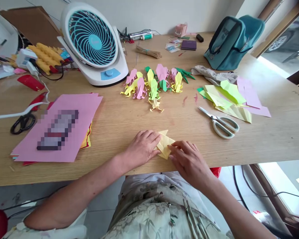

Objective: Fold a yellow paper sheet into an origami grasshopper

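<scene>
A folded piece of pale yellow origami paper (165, 144) lies near the table's front edge, with pointed flaps at its top and bottom. My left hand (143, 146) holds its left side against the table, fingers together on top and thumb along the lower part. On the right, my right hand (186, 158) pinches the paper's edge between thumb and fingertips. Farther back sits a group of folded paper figures with legs, among them a pink figure (140, 88), a green figure (153, 89) and a small pale yellow figure (155, 105).
Scissors (219, 122) lie open to the right, by loose paper sheets (235, 99). A stack of pink paper (72, 132) bears a blurred-out object at left. Behind stand a white fan (94, 43) and a teal bag (233, 43). Black-handled scissors (23, 123) lie far left.
</scene>
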A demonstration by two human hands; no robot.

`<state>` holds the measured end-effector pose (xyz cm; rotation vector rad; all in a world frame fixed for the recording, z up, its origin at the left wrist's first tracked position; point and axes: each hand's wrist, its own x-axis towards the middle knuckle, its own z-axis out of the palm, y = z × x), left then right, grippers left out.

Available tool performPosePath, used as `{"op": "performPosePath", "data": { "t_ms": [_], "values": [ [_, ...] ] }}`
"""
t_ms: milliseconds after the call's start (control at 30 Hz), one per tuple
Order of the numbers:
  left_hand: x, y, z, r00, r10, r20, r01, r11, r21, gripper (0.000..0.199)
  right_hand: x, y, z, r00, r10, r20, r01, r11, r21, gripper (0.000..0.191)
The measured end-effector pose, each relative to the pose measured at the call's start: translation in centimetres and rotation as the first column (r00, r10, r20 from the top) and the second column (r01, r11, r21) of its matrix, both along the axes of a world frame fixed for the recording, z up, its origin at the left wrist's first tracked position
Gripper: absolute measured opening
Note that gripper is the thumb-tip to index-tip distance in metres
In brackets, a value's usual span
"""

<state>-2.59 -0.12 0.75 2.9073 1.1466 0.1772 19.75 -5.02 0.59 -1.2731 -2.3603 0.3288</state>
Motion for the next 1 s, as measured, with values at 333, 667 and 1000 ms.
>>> {"op": "performPosePath", "data": {
  "t_ms": [333, 667, 1000],
  "values": [
    [-1.5, 1.3, -1.0, 0.987, -0.147, 0.062, 0.146, 0.989, 0.026, 0.05, -0.2, 7.3, -0.9, 0.953, 0.267, -0.143, -0.276, 0.96, -0.045, 0.037],
    [-1.7, 0.4, -0.6, 0.989, -0.128, 0.069, 0.124, 0.991, 0.058, 0.044, 0.2, 7.3, -0.6, 0.889, 0.332, 0.314, -0.374, 0.924, 0.083, 0.038],
    [-2.4, -1.3, -0.1, 0.997, -0.073, 0.0, 0.072, 0.996, 0.06, 0.046, 0.0, 7.2, -0.4, 0.879, 0.274, 0.389, -0.34, 0.934, 0.111, 0.032]
  ]
}}
